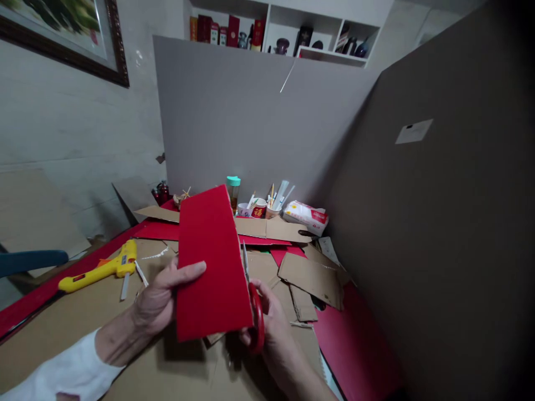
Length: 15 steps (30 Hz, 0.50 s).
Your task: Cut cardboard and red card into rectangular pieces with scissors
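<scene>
A red sheet of cardboard [211,267] is held up above the table, its front facing me. My left hand [161,295] grips its left edge, thumb on the red face and fingers hidden behind. In my right hand [271,320] is a pair of scissors with red handles [258,320], fingers wrapped round the loops. The scissor blades [246,259] point up along the cardboard's right edge, which looks rough. Part of the blades is hidden by the sheet.
A yellow glue gun [104,270] lies at left. Cardboard pieces [311,278] cover the right side. Behind stand a bottle with a turquoise lid [233,192], cups of pens [273,209] and a tissue pack [306,216]. A grey panel [418,223] rises at right.
</scene>
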Motion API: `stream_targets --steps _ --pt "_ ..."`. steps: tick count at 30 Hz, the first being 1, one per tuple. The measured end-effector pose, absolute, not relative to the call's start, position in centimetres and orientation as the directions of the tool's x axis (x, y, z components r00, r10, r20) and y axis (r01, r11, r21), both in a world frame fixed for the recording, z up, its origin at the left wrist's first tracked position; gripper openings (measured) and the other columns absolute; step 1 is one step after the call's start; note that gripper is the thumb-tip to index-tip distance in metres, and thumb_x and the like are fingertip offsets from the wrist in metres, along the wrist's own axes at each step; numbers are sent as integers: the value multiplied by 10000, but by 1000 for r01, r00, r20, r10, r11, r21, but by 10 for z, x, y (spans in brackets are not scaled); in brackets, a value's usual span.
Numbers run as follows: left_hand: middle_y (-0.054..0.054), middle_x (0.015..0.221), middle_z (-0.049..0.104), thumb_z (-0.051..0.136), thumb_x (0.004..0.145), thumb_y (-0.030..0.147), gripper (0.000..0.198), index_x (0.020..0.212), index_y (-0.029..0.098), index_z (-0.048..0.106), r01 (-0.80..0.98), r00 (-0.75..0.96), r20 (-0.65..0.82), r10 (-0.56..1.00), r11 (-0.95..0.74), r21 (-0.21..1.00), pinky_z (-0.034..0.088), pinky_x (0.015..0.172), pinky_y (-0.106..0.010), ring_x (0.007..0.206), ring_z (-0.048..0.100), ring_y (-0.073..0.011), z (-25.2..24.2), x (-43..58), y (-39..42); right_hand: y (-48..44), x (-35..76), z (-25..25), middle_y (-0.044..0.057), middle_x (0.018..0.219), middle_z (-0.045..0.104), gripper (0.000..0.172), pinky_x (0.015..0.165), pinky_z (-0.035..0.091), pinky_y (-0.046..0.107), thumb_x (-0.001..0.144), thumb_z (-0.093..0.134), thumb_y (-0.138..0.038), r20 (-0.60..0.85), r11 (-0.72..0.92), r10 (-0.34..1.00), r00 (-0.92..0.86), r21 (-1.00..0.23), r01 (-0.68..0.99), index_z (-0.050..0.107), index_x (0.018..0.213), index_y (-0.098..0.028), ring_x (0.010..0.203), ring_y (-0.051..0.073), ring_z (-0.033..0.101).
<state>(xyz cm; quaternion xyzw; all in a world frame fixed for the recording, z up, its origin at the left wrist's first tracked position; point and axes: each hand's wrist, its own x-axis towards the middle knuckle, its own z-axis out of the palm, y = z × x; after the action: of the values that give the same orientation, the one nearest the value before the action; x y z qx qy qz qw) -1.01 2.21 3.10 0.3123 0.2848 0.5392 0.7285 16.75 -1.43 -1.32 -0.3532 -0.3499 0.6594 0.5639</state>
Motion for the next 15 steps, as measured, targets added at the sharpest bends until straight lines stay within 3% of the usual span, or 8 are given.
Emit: stream_targets --steps 4,9,15 --pt "-143 879 804 713 722 12 308 1016 106 721 -638 117 -224 968 246 730 660 684 -449 728 773 -301 42 -15 26 -14 177 1 -115 583 459 501 352 290 145 678 859 -404 -44 -56 998 -36 -887 -459 544 1019 -214 407 39 347" --pt "-77 909 812 691 736 -22 464 1159 169 693 -642 -20 -135 991 91 761 669 672 -402 720 775 -247 49 -16 26 -19 183 9 -61 725 529 543 522 385 208 653 853 -422 95 106 994 52 -949 -296 569 1073 -227 554 80 465" --pt "-94 889 813 776 652 -5 477 1111 111 717 -644 -84 -94 992 17 764 673 638 -374 698 769 -254 56 -19 27 -31 191 14 3 888 571 425 735 412 313 788 735 -427 100 107 986 -137 -993 46 572 1139 -253 801 188 523"
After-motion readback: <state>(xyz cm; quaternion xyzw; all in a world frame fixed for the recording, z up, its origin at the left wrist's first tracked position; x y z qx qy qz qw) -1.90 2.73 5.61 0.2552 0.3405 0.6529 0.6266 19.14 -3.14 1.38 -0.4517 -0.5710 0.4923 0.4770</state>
